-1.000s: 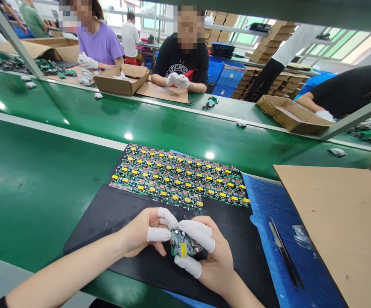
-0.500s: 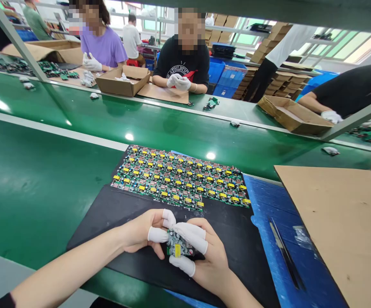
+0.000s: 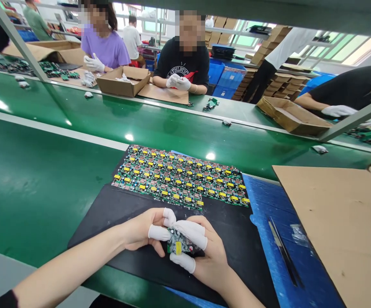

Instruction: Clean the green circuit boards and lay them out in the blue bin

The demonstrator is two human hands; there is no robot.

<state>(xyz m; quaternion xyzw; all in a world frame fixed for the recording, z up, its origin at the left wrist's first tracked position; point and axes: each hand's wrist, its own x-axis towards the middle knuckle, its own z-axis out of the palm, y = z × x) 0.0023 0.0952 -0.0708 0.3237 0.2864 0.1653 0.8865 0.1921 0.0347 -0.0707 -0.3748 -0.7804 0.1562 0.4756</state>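
My left hand (image 3: 148, 233) and my right hand (image 3: 207, 252), with white finger cots on several fingers, hold one small circuit board (image 3: 178, 247) between them over a black mat (image 3: 130, 218). Grey paste-like material and a yellow block show on the board's face. The right thumb and fingers grip its right side from below and above. At its upper left edge, the left thumb and forefinger close on it; the exact contact is partly hidden. Beyond my hands, rows of similar circuit boards (image 3: 179, 175) with yellow blocks lie on the mat.
Tweezers (image 3: 283, 250) lie on a blue surface (image 3: 262, 205) at right, beside a cardboard sheet (image 3: 326, 214). A green conveyor belt (image 3: 159, 124) runs across, carrying small white-wrapped pieces (image 3: 320, 149). Co-workers sit on the far side near cardboard boxes (image 3: 123, 83).
The white-wrapped pieces on the belt have shifted left. My hands keep the circuit board in nearly the same place. The co-worker's gloved hand at far right has moved.
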